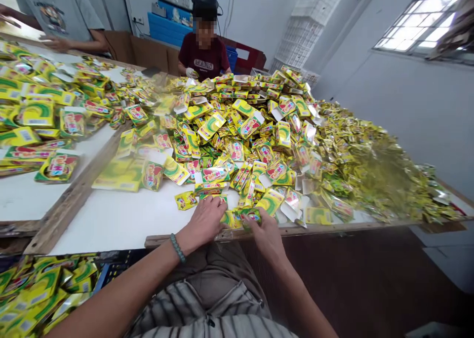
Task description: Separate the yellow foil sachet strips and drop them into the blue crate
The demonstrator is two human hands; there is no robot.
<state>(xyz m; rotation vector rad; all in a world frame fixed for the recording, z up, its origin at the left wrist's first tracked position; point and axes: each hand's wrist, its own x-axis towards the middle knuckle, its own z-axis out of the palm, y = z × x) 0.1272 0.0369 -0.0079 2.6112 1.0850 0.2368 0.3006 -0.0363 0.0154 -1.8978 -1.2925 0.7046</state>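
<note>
My left hand [208, 216], a braided band at its wrist, curls its fingers at the table's near edge. Its thumb side meets a small yellow carton [231, 219] lying between my hands; the exact grip is partly hidden. Pinched in my right hand [268, 234] is a small shiny green packet [252, 213], right beside that carton. Just beyond my left fingertips are another carton [213, 174] and a yellow packet [185, 200]. An opened carton with white flaps [294, 204] lies right of my right hand.
A heap of yellow-green cartons [237, 126] and a pile of shiny packets [370, 165] cover the white table [111, 219]. A wooden strip [77, 190] divides it. A crate [105, 276] of cartons stands lower left. Two people [205, 56] are across the table.
</note>
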